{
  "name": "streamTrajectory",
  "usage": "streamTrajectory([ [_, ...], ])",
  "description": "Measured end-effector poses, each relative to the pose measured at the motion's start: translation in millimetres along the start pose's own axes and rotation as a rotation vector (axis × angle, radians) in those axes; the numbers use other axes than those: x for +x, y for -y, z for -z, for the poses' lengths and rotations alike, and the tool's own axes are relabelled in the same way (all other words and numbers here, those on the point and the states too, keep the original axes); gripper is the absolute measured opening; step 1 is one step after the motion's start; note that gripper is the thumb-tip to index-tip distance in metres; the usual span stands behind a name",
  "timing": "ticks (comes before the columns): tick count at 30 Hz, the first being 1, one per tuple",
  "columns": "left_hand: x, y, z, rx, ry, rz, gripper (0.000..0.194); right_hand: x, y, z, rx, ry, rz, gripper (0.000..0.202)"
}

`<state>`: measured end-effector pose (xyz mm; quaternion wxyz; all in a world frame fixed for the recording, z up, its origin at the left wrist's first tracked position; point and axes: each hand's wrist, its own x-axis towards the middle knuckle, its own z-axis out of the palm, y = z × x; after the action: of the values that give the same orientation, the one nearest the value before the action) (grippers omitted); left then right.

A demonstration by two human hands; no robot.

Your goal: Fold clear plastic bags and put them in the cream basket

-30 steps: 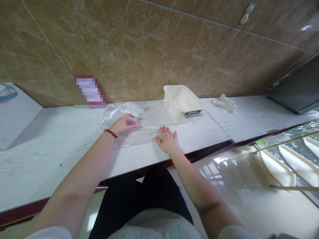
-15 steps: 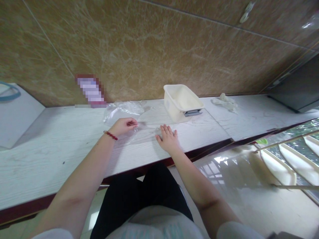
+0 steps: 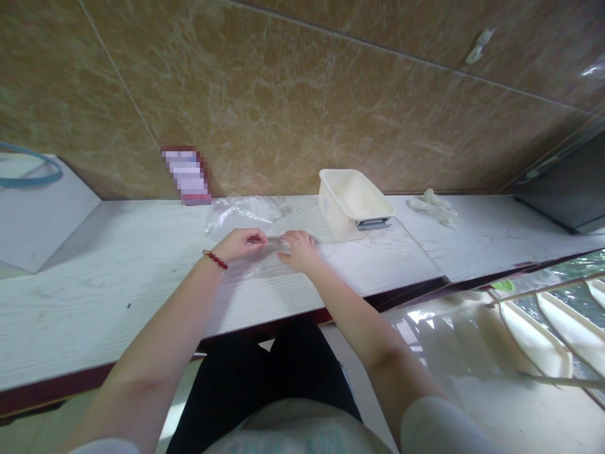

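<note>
My left hand (image 3: 241,243), with a red bead bracelet at the wrist, pinches a thin clear plastic bag (image 3: 255,258) low over the white counter (image 3: 278,293). Just to its right, my right hand (image 3: 299,250) lies palm down, fingers stretched forward, on or beside the bag's right end. The film is so see-through that its outline is hard to follow. Behind my left hand lies more crumpled clear plastic (image 3: 241,211); whether it belongs to the same piece, I cannot tell.
A cream plastic bin (image 3: 338,214) with a grey clip stands behind and right of my right hand. Farther right lies a crumpled whitish glove or cloth (image 3: 435,207). A white box (image 3: 51,214) stands at left, and a blurred-out card (image 3: 189,176) leans on the wall.
My right hand has slid left, closer to my left hand. The left hand keeps its pinch on the plastic. The whole view has shifted slightly.
</note>
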<state>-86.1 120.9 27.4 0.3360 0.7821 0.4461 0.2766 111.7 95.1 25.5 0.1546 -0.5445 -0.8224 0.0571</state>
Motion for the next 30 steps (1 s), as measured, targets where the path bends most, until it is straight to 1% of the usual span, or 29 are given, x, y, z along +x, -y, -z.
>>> streamTrajectory([
  [4, -2, -1, 4.5, 0.047, 0.017, -0.015, 0.031, 11, -5, -4, 0.048, 0.064, 0.045, 0.023],
  [7, -4, -1, 11.3, 0.052, 0.009, 0.036, 0.037, 10, -5, -2, 0.038, 0.060, 0.068, 0.017],
  [10, -8, 1, 19.3, -0.063, -0.045, 0.107, 0.043, 6, -4, -3, 0.022, 0.044, 0.066, 0.017],
  [12, -10, 6, 24.6, -0.136, -0.102, 0.135, 0.046, 4, -3, -4, 0.015, 0.026, 0.088, 0.015],
  [14, -12, 11, 29.8, -0.163, -0.142, 0.162, 0.048, 2, -3, -7, 0.009, 0.008, 0.125, 0.014],
  [17, -15, 16, 36.0, -0.111, -0.141, 0.185, 0.046, 0, -3, -10, 0.011, -0.016, 0.174, 0.014],
  [20, -16, 11, 37.1, 0.049, -0.073, 0.148, 0.045, -2, -3, -12, 0.027, -0.037, 0.200, 0.012],
  [23, -14, -4, 29.3, 0.235, 0.040, 0.094, 0.044, -3, -3, -13, 0.033, -0.048, 0.199, 0.012],
  [25, -13, -15, 18.4, 0.327, 0.093, 0.041, 0.045, -2, -3, -14, 0.033, -0.068, 0.185, 0.013],
  [27, -12, -26, 3.7, 0.458, 0.065, -0.025, 0.051, -2, -3, -15, 0.025, -0.096, 0.162, 0.014],
  [29, -12, -35, -13.0, 0.610, 0.000, -0.039, 0.055, -2, -2, -15, 0.008, -0.116, 0.139, 0.015],
  [30, -12, -39, -21.0, 0.669, -0.030, -0.036, 0.053, -1, -2, -15, -0.001, -0.118, 0.131, 0.015],
])
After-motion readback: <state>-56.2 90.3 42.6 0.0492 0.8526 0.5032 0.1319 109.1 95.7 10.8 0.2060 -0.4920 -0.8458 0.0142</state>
